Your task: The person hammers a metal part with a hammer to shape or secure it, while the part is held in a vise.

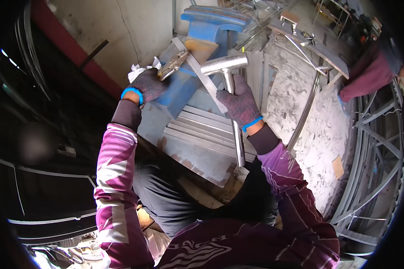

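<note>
My left hand [149, 86], in a dark knit glove with a blue cuff, is closed on the handles of locking pliers [173, 65]. The pliers' jaws are at a flat metal bar [199, 72], which slants down across the blue vise toward my other hand. In my right hand [241, 104], gloved the same way, is an all-metal hammer [224, 65]. Its head points up and away from me, and the handle runs down past my wrist. The bar's lower end lies right beside my right fingers. Crumpled silvery wrapping [142, 71] shows behind my left hand.
The blue bench vise [215, 26] stands ahead. Several metal strips [206, 130] lie on a grey metal plate [197, 165] before my knees. At the right are a narrow bench [316, 48], steel frames [381, 143] and another person's maroon-clothed leg [368, 80].
</note>
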`<action>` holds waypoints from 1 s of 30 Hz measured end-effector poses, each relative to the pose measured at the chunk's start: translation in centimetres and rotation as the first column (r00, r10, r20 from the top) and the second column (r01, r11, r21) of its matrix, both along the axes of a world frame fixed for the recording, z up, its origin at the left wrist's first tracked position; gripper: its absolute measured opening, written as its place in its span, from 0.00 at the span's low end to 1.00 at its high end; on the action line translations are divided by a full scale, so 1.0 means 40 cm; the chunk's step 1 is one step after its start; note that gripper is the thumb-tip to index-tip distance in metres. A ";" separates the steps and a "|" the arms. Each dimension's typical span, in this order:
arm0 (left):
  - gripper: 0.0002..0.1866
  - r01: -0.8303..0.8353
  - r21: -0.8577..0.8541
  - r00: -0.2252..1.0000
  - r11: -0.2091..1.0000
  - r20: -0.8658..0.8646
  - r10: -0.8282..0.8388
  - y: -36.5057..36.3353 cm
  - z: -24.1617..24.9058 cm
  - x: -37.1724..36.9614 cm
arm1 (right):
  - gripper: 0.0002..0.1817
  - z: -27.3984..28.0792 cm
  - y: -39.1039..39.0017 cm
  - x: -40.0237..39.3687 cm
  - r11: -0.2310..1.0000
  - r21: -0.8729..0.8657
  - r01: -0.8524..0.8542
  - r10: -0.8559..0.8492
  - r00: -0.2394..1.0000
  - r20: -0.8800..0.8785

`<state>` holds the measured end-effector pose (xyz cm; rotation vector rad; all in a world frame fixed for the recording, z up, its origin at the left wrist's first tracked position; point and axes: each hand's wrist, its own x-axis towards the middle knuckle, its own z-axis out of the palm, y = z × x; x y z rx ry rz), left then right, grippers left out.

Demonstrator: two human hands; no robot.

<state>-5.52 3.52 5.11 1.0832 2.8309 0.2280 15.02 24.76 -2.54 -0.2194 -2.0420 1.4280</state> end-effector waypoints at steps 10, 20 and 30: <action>0.24 -0.021 0.159 1.000 0.987 0.020 0.018 -0.029 -0.003 0.001 | 0.21 0.018 -0.012 0.091 0.954 -0.297 -0.046 0.095 0.984 0.153; 0.25 -0.084 0.043 0.994 0.996 -0.070 0.087 0.009 0.062 -0.036 | 0.18 0.057 -0.034 0.113 0.967 -0.240 -0.082 0.119 0.982 0.145; 0.22 0.003 0.039 1.000 0.999 0.010 -0.003 0.055 0.040 -0.062 | 0.15 0.049 -0.024 0.112 0.975 -0.157 -0.158 0.175 0.979 0.101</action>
